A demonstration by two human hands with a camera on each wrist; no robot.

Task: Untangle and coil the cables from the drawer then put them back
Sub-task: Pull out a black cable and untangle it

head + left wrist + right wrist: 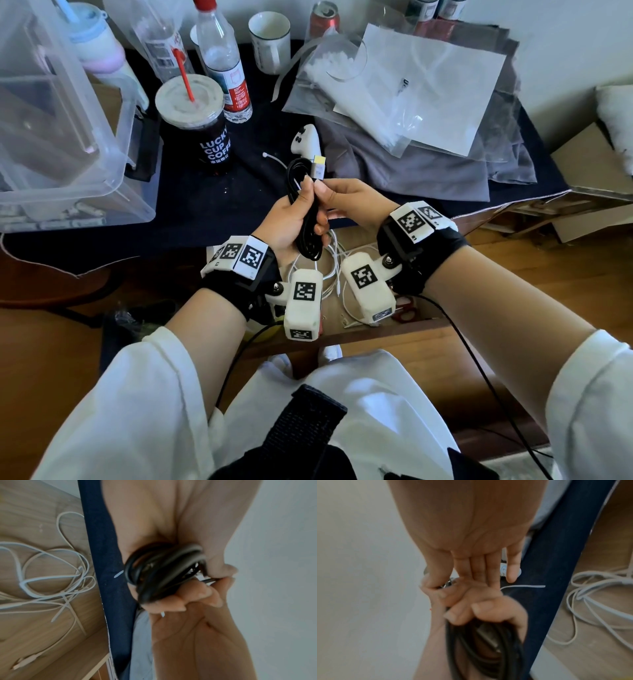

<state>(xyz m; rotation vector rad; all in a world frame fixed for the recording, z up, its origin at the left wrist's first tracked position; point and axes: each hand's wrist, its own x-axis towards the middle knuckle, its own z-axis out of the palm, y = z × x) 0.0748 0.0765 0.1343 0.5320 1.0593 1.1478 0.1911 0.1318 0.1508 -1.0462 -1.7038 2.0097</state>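
My left hand (298,212) grips a coiled black cable (305,219) upright above the open wooden drawer (376,334). The coil's loops show in my left fist (164,572) and again in the right wrist view (481,649). My right hand (329,192) pinches the cable near its top with thumb and forefinger, its other fingers (481,569) straight. A silver and yellow plug (319,169) sticks up above both hands. Loose white cables (334,270) lie tangled on the drawer bottom (51,574), also seen in the right wrist view (590,601).
The dark blue tablecloth (205,198) carries a clear plastic bin (68,137), a coffee cup with a red straw (195,120), bottles, a white controller (306,138), a white zip tie (274,159) and plastic bags (411,96) on grey cloth. Red-handled scissors (406,313) lie in the drawer.
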